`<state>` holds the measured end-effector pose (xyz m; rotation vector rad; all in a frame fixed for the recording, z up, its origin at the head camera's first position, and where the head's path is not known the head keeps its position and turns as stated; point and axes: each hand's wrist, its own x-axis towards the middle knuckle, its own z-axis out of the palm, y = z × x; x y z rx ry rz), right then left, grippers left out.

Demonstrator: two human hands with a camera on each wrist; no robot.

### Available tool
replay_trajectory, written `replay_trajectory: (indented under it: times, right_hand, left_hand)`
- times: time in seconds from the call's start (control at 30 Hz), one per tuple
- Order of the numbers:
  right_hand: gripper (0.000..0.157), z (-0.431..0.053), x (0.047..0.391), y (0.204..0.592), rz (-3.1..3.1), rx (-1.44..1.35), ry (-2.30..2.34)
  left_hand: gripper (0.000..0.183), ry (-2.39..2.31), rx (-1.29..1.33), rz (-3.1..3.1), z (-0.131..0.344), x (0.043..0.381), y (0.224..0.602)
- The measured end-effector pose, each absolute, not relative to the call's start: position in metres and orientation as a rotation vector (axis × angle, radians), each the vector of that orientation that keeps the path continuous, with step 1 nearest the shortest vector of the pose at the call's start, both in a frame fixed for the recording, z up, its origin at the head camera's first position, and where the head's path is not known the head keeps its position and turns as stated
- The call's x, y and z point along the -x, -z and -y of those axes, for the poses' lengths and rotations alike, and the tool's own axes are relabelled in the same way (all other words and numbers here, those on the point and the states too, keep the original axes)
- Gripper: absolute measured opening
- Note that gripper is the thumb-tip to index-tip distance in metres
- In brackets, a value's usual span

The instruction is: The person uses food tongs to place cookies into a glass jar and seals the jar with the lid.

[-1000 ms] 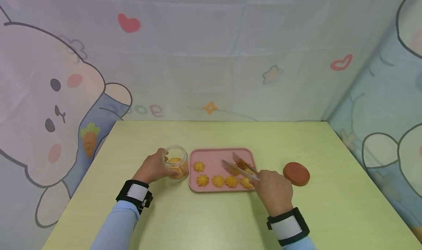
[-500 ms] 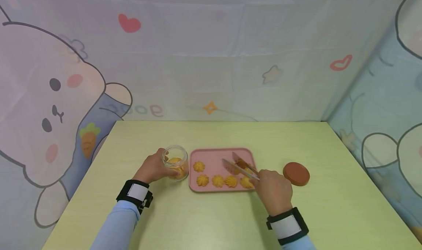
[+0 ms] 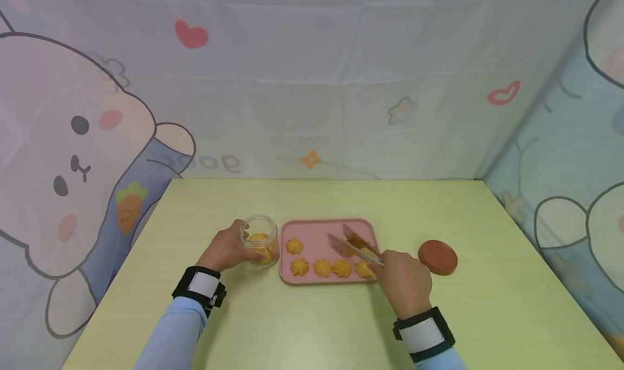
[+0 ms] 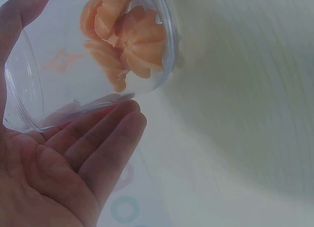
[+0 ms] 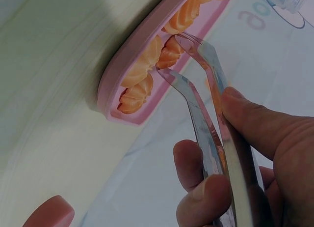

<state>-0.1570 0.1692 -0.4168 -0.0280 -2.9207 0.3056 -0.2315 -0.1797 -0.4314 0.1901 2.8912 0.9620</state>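
Observation:
My left hand (image 3: 234, 248) grips a clear glass jar (image 3: 260, 253), thumb on one side and fingers on the other. Several piped cookies (image 4: 140, 42) lie at the bottom of the open jar. A pair of metal tongs (image 3: 356, 251) is held in my right hand (image 3: 404, 283), its arms apart over the right part of a pink tray (image 3: 312, 233). In the right wrist view, one cookie (image 5: 170, 52) sits between the tong tips, which are right at its sides. More yellow flower-shaped cookies (image 3: 299, 267) rest on the tray, mostly along its near edge.
A round reddish-brown lid (image 3: 438, 257) lies on the pale yellow table (image 3: 292, 326), to the right of the tray. The jar stands close by the tray's left edge. Behind the table hangs a printed cloth (image 3: 292, 88).
Both hands, the jar and the tongs stay almost still, with only a very slight shift of the right hand. The cloth's bear print at the left has drifted a little leftward.

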Motion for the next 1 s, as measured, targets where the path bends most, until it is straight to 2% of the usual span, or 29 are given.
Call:
replay_trajectory:
  times: [1.0]
  right_hand:
    - [0.035,-0.168,0.1559,0.4144,2.897,0.023,-0.349]
  left_hand:
    - [0.086,-0.945,-0.195,-2.894,0.1797,0.2309,0.4308]
